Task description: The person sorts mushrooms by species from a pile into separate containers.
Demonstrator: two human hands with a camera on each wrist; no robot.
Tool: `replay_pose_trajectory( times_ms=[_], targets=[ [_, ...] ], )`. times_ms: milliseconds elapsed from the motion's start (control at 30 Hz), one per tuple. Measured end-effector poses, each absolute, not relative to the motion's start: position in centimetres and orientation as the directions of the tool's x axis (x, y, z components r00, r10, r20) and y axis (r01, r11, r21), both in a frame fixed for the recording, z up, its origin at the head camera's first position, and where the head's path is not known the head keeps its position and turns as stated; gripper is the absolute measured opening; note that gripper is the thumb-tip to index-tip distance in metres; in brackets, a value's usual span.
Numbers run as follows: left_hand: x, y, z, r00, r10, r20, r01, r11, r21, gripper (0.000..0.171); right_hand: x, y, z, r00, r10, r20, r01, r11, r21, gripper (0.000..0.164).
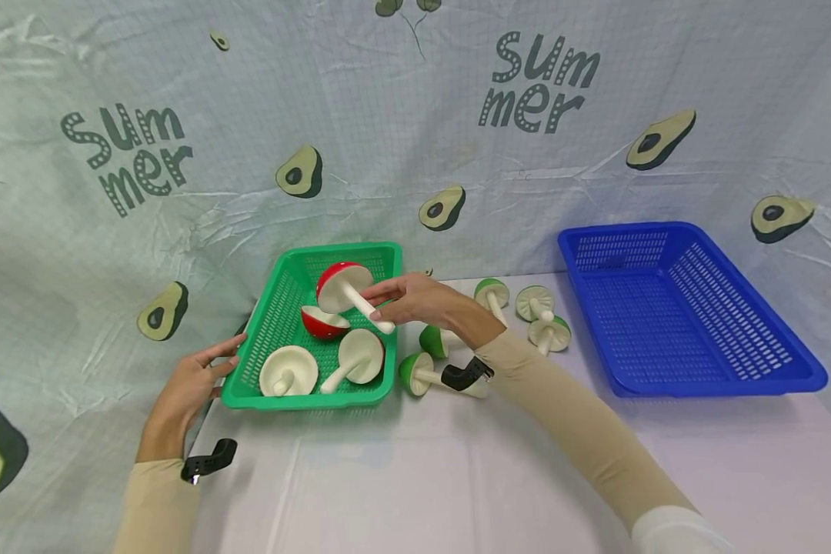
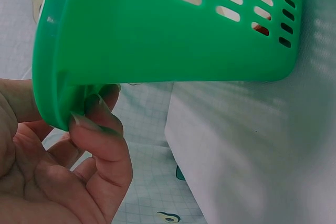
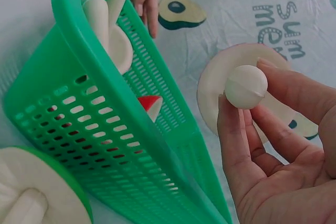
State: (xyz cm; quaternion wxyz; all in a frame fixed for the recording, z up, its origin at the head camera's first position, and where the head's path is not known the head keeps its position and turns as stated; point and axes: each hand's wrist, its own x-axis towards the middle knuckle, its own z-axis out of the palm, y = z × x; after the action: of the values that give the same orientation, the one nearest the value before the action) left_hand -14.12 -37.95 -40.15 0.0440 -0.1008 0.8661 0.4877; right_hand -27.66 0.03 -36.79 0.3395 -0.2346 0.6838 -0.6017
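My right hand (image 1: 422, 300) pinches the white stem of a red-capped toy mushroom (image 1: 334, 291) above the green basket (image 1: 308, 402). In the right wrist view the stem's round end (image 3: 245, 87) points at the camera, between thumb and fingers. My left hand (image 1: 190, 385) grips the basket's left rim; the left wrist view shows its fingers (image 2: 102, 142) curled under the edge. Inside the basket lie a red mushroom (image 1: 324, 325) with its cap down and two more mushrooms showing pale undersides, one at the front left (image 1: 288, 369) and one at the front right (image 1: 362, 354).
Several green-capped toy mushrooms (image 1: 415, 373) lie on the white table right of the green basket, some partly behind my right forearm. Further right stands a blue basket (image 1: 665, 323). A printed cloth (image 1: 402, 138) hangs behind the table.
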Motion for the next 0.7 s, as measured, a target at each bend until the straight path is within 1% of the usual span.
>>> replay_pose_trajectory(
  times_ms=[233, 400, 700],
  targets=[
    [-14.0, -37.9, -40.0, -0.976, -0.131, -0.173, -0.216, 0.508, 0.834, 0.054, -27.5, -1.8, -36.8, -0.615, -0.769, -0.174, 0.087, 0.153, -0.984, 0.050],
    [-14.0, -37.8, -40.0, -0.977, -0.137, -0.166, -0.213, 0.508, 0.835, 0.054, -27.5, -2.7, -37.1, -0.587, -0.787, -0.188, 0.068, 0.183, -0.981, 0.051],
    [-14.2, -37.9, -40.3, -0.979, -0.137, -0.148, -0.198, 0.511, 0.836, 0.053, -27.0, -3.6, -37.4, -0.570, -0.795, -0.207, 0.086, 0.193, -0.977, 0.055]
  ],
)
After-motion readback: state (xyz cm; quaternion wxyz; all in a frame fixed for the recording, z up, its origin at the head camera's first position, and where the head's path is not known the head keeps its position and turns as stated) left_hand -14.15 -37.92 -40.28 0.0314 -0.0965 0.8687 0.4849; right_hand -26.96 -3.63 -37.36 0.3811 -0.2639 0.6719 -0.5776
